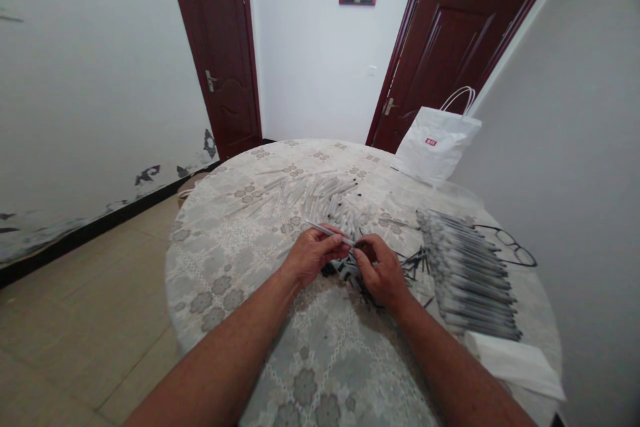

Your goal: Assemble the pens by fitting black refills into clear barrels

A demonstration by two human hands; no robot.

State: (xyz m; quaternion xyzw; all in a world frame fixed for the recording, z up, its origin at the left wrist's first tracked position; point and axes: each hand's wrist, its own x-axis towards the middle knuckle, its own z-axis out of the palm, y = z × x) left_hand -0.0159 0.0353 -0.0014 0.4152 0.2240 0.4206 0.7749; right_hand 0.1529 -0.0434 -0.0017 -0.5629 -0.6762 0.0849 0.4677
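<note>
Over the middle of the table, my left hand [311,255] is closed around a slim pale pen [320,227], its tip pointing up to the left. My right hand [384,273] pinches at the pen's other end; whether a separate small part is between those fingers I cannot make out. Below and between both hands lies a pile of dark thin pieces [417,261], partly hidden by the right hand. Just beyond the hands, clear and whitish pen barrels [325,192] are heaped, some with small black ends. To the right, a stack of grey pens [473,273] lies in rows.
A patterned lace cloth covers the round table [220,247]. Eyeglasses [517,253] rest at its right edge, beside the stack. A white paper bag [435,143] stands at the back right. Folded white material [517,363] lies near the front right.
</note>
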